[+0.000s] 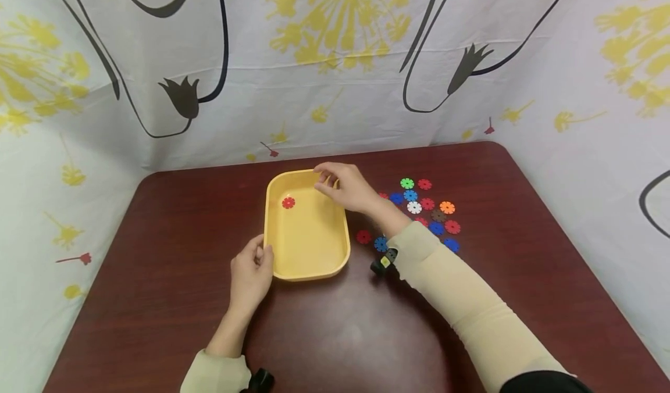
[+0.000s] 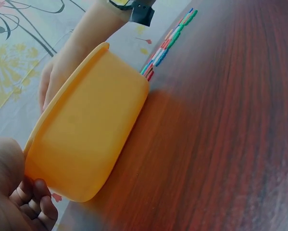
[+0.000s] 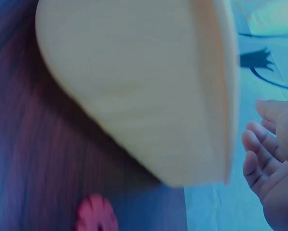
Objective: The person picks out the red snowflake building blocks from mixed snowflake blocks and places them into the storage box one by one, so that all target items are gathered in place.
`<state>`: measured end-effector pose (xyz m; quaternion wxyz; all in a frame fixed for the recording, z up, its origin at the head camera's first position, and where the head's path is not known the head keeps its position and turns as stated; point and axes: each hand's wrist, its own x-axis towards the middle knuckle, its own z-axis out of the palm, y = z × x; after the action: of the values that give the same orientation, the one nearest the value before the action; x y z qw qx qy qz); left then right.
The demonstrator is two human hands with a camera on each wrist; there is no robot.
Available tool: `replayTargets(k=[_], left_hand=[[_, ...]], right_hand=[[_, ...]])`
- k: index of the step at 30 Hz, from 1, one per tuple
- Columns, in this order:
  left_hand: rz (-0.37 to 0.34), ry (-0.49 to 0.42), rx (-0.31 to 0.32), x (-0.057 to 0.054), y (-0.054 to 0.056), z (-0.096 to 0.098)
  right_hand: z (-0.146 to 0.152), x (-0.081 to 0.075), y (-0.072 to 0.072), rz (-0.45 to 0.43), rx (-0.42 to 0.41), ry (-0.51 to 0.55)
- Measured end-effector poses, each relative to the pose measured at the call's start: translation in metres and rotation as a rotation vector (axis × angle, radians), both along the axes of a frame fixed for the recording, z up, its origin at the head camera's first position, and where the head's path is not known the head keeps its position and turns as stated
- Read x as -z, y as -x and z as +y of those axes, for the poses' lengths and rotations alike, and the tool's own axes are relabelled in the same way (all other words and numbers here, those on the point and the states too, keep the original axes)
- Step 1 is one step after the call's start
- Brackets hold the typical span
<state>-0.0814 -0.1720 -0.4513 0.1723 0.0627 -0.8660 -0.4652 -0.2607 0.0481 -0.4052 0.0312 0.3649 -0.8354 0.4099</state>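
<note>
A yellow plastic tub (image 1: 306, 247) stands on the table with one red notched disc (image 1: 288, 203) lying inside it. My left hand (image 1: 252, 274) holds the tub's near left rim, thumb at the edge and fingers curled against the outer wall, as the left wrist view also shows. Over the tub's far right corner hovers my right hand (image 1: 345, 188), its fingers loosely bent. Nothing shows between those fingers in the right wrist view, where the hand (image 3: 273, 159) is beside the tub wall (image 3: 134, 72).
Several notched discs in mixed colours, among them a green disc (image 1: 407, 183) and an orange disc (image 1: 447, 207), lie flat right of the tub, some partly hidden by the right forearm. A patterned cloth (image 1: 335, 108) hangs behind the dark red table (image 1: 178, 253).
</note>
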Motion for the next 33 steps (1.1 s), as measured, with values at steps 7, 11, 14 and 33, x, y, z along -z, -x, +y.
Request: replayTargets(k=[7,11,14,33], left_hand=[[-0.012,0.003,0.002,0.001,0.001,-0.001],[-0.012,0.010,0.002,0.001,0.000,-0.001],[-0.008,0.012,-0.005,0.000,-0.001,0.000],[-0.012,0.028,-0.016,0.001,0.000,0.000]], right_hand=[[0.033,-0.004,0.003,0.037,0.077,0.012],[0.047,-0.005,0.002,0.048,0.111,-0.003],[0.057,-0.004,0.002,0.042,0.131,-0.013],[0.110,0.025,0.010,-0.089,0.223,-0.237]])
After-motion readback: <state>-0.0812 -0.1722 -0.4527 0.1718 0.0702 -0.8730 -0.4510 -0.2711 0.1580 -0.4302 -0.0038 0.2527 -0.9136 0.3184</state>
